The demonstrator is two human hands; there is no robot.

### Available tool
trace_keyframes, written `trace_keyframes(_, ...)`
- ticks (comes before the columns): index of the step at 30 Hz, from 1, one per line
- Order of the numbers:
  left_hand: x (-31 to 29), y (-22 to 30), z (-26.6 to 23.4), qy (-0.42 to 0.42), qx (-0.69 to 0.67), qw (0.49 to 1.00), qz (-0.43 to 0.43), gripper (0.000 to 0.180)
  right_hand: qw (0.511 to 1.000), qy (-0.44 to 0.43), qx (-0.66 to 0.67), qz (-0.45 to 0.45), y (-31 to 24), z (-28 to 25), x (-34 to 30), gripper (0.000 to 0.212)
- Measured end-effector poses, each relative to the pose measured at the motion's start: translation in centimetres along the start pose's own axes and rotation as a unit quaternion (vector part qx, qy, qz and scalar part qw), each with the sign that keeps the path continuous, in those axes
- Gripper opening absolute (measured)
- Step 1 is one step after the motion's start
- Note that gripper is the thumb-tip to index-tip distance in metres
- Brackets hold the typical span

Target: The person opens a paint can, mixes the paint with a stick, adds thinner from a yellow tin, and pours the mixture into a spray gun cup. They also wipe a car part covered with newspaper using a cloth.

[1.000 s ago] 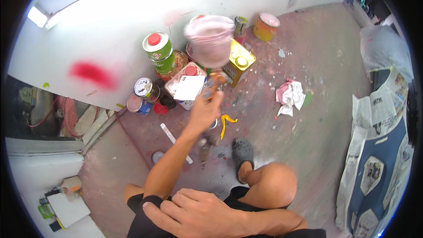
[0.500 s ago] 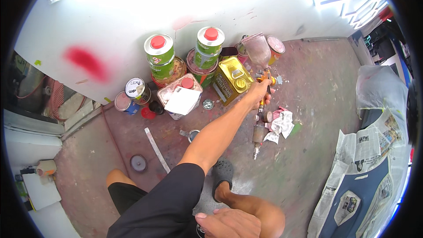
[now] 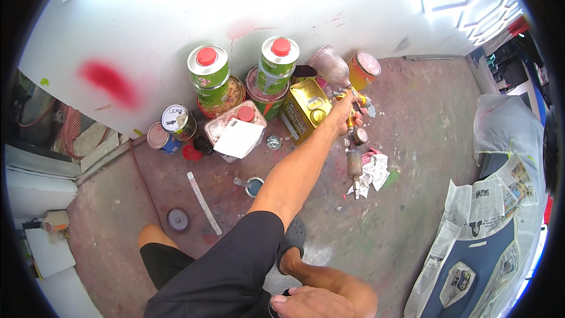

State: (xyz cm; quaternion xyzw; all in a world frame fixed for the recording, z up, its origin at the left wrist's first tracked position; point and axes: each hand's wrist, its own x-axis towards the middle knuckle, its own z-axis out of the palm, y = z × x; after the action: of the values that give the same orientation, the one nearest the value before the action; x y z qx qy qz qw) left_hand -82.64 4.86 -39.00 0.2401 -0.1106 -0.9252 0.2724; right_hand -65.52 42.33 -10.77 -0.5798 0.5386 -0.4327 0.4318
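Observation:
My left hand [image 3: 345,115] is wrapped around the handle of a spray gun [image 3: 358,99], arm stretched forward. The gun's hazy, paint-stained cup [image 3: 331,69] sits on top, tilted left towards the wall. A round gauge [image 3: 360,136] and a grey cylindrical air filter [image 3: 355,164] hang below the grip, in front of a crumpled stained paper wipe [image 3: 372,175]. A gold rectangular tin [image 3: 303,109] stands just left of the hand. Low in view, my right hand [image 3: 321,303] rests over my bent right leg, its fingers loosely extended and partly cut off by the lower edge.
Green-and-silver cans with red caps [image 3: 210,73] stand stacked along the white wall. An open yellow paint can [image 3: 363,70] stands right of the cup. A measuring stick [image 3: 203,203] and small cup [image 3: 253,187] are on the floor. Newspaper-masked blue panel [image 3: 491,256] occupies the right.
The gun's cup has tipped further left, while the filter has swung right and up. My left hand has shifted slightly left; more of the small floor cup shows beside my forearm.

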Motion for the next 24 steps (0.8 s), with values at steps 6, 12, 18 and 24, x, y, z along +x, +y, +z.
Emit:
trace_keyframes(6,1.5,1.3,-0.9,-0.019,-0.021,1.000,-0.001,0.027,0.999,-0.024,-0.048,-0.006,0.8,0.2,0.2,0.049)
trace_keyframes(12,2.2,2.6,-0.4,-0.030,-0.020,0.999,0.034,0.032,0.997,-0.034,-0.064,0.002,0.9,0.0,0.4,0.049)
trace_keyframes(18,2.9,3.8,-1.2,-0.113,-0.045,0.989,0.088,0.036,0.996,-0.040,-0.080,-0.001,1.1,0.1,1.0,0.049)
trace_keyframes(24,3.5,4.2,-1.2,-0.147,-0.063,0.980,0.118,0.041,0.993,-0.043,-0.111,-0.007,1.7,0.4,1.9,0.050)
